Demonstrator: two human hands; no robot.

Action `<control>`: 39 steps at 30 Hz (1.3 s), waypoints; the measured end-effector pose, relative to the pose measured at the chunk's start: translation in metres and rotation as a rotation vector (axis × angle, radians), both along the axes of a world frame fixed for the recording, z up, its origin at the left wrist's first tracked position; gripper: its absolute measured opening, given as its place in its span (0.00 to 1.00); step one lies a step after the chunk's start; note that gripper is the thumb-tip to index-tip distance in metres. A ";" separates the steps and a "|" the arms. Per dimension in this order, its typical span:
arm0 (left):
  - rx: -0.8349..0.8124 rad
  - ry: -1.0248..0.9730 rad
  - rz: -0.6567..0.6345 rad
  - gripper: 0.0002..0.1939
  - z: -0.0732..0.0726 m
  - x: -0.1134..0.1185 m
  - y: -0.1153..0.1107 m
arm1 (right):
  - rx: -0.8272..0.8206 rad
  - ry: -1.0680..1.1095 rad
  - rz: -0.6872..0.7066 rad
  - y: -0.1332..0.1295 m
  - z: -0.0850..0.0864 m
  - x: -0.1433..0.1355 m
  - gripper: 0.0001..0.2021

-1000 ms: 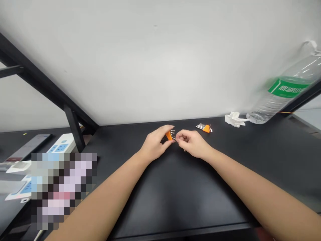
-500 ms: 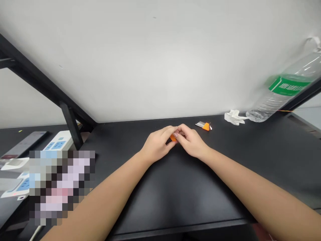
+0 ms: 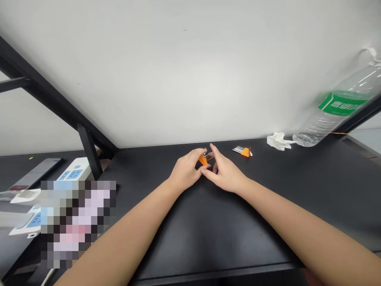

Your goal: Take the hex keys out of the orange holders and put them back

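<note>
My left hand is closed on an orange holder with thin metal rods sticking out to the right, which looks like a hex key set. Right beside it, my right hand has thumb and forefinger spread around the rod ends. Its thumb tip meets my left thumb; whether its fingers touch the rods I cannot tell. Behind my right hand, a second orange hex key set lies on the black table, its silver rods pointing left.
A crumpled white tissue and a large clear bottle with a green label stand by the wall at right. Black frame bars rise at left, beyond which lie white power strips and a dark phone-like slab.
My right hand's fingers have spread and drawn slightly off the holder, so its metal rods now show. My left hand keeps its hold. The view has shifted slightly.
</note>
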State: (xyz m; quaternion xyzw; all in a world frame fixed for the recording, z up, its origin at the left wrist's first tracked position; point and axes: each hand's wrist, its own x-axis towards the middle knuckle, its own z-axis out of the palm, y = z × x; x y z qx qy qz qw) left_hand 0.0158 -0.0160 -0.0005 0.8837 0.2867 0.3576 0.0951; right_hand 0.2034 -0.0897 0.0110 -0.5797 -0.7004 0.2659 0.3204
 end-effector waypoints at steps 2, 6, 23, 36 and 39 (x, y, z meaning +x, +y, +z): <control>-0.002 -0.046 0.045 0.25 -0.001 -0.002 0.003 | 0.026 -0.026 -0.004 -0.001 0.001 0.000 0.43; -0.037 -0.083 0.095 0.25 -0.002 -0.006 0.006 | 0.080 -0.215 0.070 -0.005 0.001 -0.005 0.43; -0.013 -0.124 0.008 0.14 0.001 -0.003 0.005 | 0.204 -0.616 0.104 0.030 -0.001 0.068 0.19; -0.060 -0.106 0.053 0.06 -0.004 -0.002 0.010 | -0.037 -0.619 0.107 0.006 0.020 0.030 0.05; -0.059 -0.061 0.047 0.07 -0.004 -0.003 0.008 | 0.093 -0.390 0.116 0.006 0.020 0.024 0.07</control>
